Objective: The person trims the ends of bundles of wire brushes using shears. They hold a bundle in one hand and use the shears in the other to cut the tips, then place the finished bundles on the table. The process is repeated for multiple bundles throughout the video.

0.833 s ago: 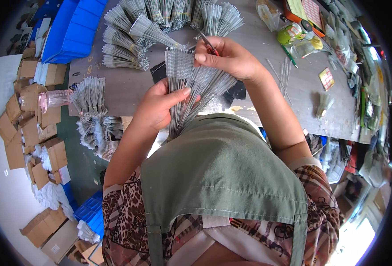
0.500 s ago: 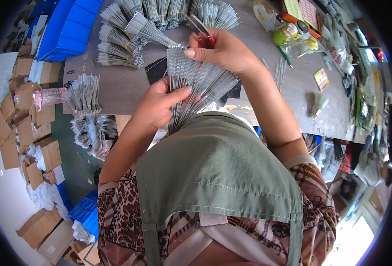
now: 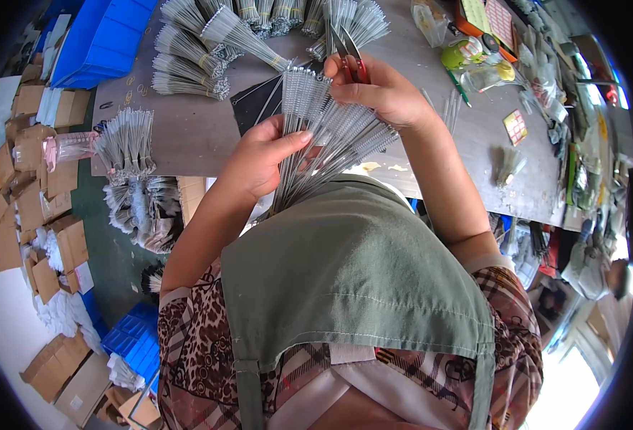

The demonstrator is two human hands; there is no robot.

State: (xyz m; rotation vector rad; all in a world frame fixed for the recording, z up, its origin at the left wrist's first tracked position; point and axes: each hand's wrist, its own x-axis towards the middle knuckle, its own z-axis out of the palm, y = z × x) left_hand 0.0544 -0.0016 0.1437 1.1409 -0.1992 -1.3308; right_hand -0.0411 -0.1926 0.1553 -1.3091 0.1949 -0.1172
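Observation:
Thin wire brushes [image 3: 345, 132], bristled at their upper ends, fan out in front of my apron. My left hand [image 3: 260, 158] is closed round the left part of this bunch, its thumb lying across the wires. At the fan's upper right, my right hand [image 3: 391, 93] holds red-handled scissors [image 3: 360, 69] in curled fingers, the metal blades pointing away from me and slightly apart. Its thumb is close to the bristled tips; whether it pinches any brush I cannot make out. Just beyond the fan lies a tied brush bundle [image 3: 241, 36].
More bundles [image 3: 187, 75] line the table's far side, beside a blue bin [image 3: 105, 43]. A black sheet [image 3: 252, 107] lies under the work. To the right are a green pen [image 3: 459, 89], a jar [image 3: 481, 75] and loose brushes [image 3: 451, 111]. Cardboard boxes [image 3: 62, 168] stand at left.
My right hand has shifted right and turned, so the scissors stand more upright. It has come away from the far bundle's tied end. The fan's upper end has swung slightly right.

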